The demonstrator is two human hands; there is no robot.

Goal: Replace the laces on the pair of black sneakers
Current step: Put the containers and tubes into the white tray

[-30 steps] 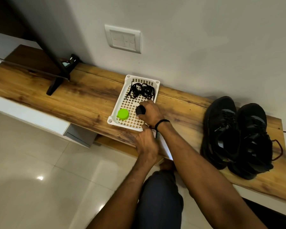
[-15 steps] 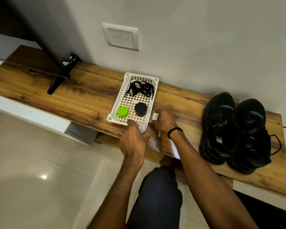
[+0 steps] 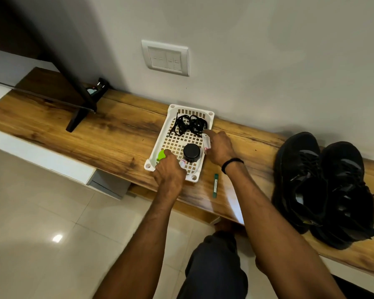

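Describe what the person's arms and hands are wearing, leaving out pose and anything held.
Both forearms are bare right down to the bottom of the picture, and no sleeves show. The left hand and the right hand wear no gloves. A narrow black wristband circles the right wrist, while the left wrist carries nothing. No rings can be made out on the parts of the fingers that show.

Black sneakers [image 3: 324,190], tangled black laces [image 3: 190,124].
Pair upright, well right of the fingers [image 3: 214,137]; laces bunched just beyond them.
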